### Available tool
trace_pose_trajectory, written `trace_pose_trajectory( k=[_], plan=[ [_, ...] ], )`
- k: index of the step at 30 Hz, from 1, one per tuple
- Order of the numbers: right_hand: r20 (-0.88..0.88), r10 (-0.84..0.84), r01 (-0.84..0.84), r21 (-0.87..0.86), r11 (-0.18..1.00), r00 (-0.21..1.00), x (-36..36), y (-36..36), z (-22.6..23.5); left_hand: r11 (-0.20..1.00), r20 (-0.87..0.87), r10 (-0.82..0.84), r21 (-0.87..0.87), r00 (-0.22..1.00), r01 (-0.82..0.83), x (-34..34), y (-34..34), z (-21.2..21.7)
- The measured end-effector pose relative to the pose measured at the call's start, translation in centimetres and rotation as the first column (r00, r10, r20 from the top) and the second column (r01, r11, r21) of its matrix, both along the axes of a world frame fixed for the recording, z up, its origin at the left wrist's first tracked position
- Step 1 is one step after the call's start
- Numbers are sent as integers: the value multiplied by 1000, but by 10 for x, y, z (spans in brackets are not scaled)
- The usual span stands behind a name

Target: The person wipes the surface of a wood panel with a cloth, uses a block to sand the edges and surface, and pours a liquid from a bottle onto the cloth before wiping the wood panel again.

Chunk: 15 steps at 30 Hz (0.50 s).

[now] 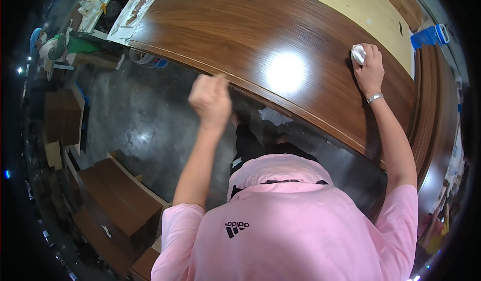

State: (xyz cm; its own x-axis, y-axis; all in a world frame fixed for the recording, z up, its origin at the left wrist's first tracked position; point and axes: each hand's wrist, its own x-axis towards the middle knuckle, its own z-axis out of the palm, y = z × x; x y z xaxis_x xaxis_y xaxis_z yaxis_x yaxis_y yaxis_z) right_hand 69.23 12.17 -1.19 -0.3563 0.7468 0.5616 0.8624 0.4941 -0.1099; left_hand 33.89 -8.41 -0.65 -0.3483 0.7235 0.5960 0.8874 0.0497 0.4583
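Note:
A glossy brown wood-grain panel (240, 35) stretches in front of me, with a bright light reflection on its surface. My right hand (370, 69) is closed round a crumpled white wad (358, 54), cloth or paper, over the panel's right part. A metal band (375, 98) circles that wrist. At the panel's near edge, left of the middle, my left hand (210, 100) is curled into a fist and slightly blurred. Whether anything sits inside its fingers is hidden.
Pale yellow board (340, 3) lies beyond the panel. A blue container (430, 36) stands at the far right, near stacked brown panels (432, 95). Brown boxes (120, 193) stand on the floor at lower left. A white rag (274, 116) lies below the panel's edge.

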Motion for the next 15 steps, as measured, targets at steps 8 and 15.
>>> trace_pose_trajectory(
  k=[8, 15],
  plan=[
    [-6, 0, 0, -8, 1000, 1000, -3, 0, 2, 954, -24, -289, 80, 957, 290, 67, -4, -6],
    [-24, 13, -14, -24, 1000, 1000, -3, 1, 3, 981, -128, -161, 86, 979, 172, 45, -3, -5]
  ],
)
